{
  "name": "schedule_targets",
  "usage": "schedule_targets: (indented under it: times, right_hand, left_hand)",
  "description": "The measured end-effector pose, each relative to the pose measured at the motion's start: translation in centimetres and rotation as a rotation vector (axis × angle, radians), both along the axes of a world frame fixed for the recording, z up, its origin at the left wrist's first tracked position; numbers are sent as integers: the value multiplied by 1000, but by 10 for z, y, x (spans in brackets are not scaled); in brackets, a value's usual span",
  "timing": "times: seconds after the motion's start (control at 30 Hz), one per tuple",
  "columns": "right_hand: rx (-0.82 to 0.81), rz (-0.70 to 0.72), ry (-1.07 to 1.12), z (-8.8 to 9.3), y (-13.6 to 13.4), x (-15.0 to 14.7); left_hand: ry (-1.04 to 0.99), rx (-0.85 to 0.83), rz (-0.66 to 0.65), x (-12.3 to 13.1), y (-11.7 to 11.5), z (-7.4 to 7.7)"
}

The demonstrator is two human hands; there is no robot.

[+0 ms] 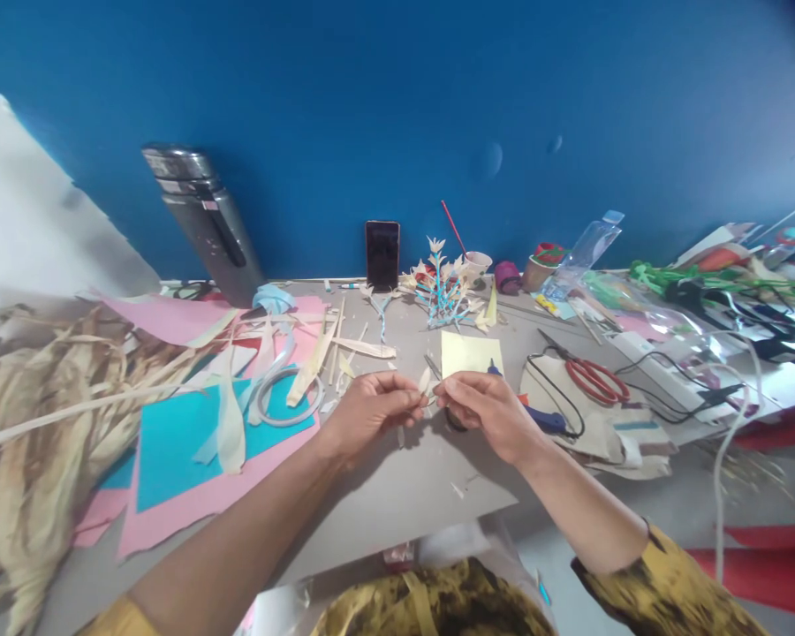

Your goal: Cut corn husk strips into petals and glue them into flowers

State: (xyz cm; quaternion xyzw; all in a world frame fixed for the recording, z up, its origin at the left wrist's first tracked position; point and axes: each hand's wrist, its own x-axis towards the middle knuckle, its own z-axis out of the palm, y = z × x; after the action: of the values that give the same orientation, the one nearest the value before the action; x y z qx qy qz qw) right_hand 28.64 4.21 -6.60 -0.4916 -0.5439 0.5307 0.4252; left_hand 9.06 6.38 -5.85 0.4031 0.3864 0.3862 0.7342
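Note:
Over the middle of the table, my left hand and my right hand face each other, fingertips closed. Between them is a small piece of pale dried husk, pointed like a petal. My left fingers pinch it, and my right thumb and finger pinch its other side. A yellow paper square lies just beyond my right hand. Partly hidden by that hand is a tool with a blue handle. Farther back stands a branching blue stem with pale husk flowers, beside a smaller twisted blue stem.
Dried husks pile at the left, next to blue sheets over pink ones. A metal flask and a phone lean on the wall. Red-handled scissors and a power strip with cables lie right.

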Motion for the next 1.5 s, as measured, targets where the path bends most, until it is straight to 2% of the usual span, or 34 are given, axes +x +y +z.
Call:
schedule_targets:
  times: [0.07, 0.17, 0.43, 0.7, 1.03, 1.5]
  right_hand:
    - [-127, 55, 200, 0, 2, -2]
    - [-191, 50, 325, -2, 2, -7]
    - [-112, -69, 409, -3, -4, -12]
    - [75, -150, 22, -2, -6, -18]
    - [177, -194, -157, 2, -8, -19]
    - [337, -276, -449, 6, -11, -26]
  left_hand:
    - [40, 34, -4, 0, -1, -2]
    - [65, 60, -24, 0, -1, -3]
    - [0, -81, 96, 2, 0, -2]
    - [46, -84, 101, 4, -2, -6]
    - [37, -90, 32, 3, -1, -8]
    - [29, -83, 41, 2, -2, -6]
